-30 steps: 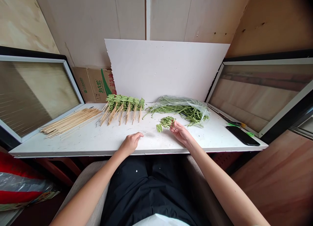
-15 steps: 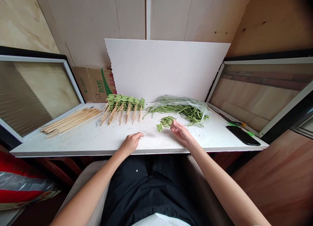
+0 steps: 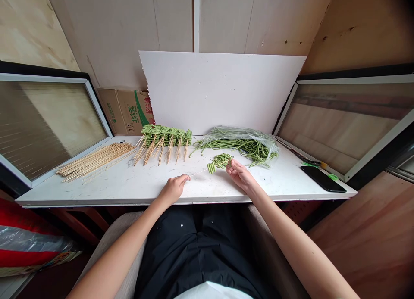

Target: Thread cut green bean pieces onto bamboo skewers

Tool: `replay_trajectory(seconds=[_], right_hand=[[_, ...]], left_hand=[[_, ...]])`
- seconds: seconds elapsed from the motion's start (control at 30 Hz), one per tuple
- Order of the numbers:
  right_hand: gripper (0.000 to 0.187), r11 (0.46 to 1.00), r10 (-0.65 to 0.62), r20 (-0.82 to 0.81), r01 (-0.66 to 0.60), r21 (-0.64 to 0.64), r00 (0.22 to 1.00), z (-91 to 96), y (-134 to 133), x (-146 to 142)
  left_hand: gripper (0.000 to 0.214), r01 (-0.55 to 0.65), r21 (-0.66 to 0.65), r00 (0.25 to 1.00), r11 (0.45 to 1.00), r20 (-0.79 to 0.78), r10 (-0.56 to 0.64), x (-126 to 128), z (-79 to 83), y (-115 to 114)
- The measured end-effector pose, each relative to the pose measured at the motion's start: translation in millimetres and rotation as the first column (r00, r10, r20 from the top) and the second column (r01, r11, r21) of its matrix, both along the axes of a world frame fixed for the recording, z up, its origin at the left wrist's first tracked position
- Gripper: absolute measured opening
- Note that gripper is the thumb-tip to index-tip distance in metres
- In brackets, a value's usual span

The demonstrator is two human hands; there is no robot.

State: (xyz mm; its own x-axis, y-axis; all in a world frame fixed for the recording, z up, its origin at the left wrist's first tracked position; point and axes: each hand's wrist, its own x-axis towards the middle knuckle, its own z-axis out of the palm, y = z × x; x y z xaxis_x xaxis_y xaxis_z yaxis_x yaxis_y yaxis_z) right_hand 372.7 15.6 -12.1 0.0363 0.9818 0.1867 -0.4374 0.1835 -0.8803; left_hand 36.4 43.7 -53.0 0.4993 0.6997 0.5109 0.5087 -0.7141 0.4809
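Observation:
My left hand (image 3: 174,188) is closed on the near end of a thin bamboo skewer (image 3: 199,172) that carries a few short green bean pieces (image 3: 211,168) near its tip. My right hand (image 3: 238,174) pinches a cut bean piece at the skewer's tip, beside a small heap of cut bean pieces (image 3: 221,159) on the white table (image 3: 136,187). Both hands rest low over the table's front middle.
Finished bean skewers (image 3: 164,139) lie in a row at the back. Bare bamboo sticks (image 3: 95,160) are piled at the left. A plastic bag of long beans (image 3: 246,144) sits at the back right. A black phone (image 3: 321,179) lies at the right edge. A cardboard box (image 3: 126,111) and a white board (image 3: 220,90) stand behind.
Hardly anything has moved; my right hand has shifted slightly at the skewer's tip while my left hand keeps the skewer still.

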Motion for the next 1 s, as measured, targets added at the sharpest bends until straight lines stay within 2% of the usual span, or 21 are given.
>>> replay_trajectory(seconds=[0.77, 1.0], right_hand=[[0.030, 1.000, -0.003, -0.056, 0.003, -0.001, 0.998, -2.8, 2.8, 1.2], [0.034, 0.996, -0.091, -0.045, 0.090, -0.021, 0.995, -3.0, 2.5, -1.7]], left_hand=[[0.032, 0.007, 0.022, 1.000, 1.000, -0.006, -0.006, -0.4, -0.6, 0.3], [0.033, -0.003, 0.023, 1.000, 1.000, -0.026, 0.003, -1.1, -2.1, 1.4]])
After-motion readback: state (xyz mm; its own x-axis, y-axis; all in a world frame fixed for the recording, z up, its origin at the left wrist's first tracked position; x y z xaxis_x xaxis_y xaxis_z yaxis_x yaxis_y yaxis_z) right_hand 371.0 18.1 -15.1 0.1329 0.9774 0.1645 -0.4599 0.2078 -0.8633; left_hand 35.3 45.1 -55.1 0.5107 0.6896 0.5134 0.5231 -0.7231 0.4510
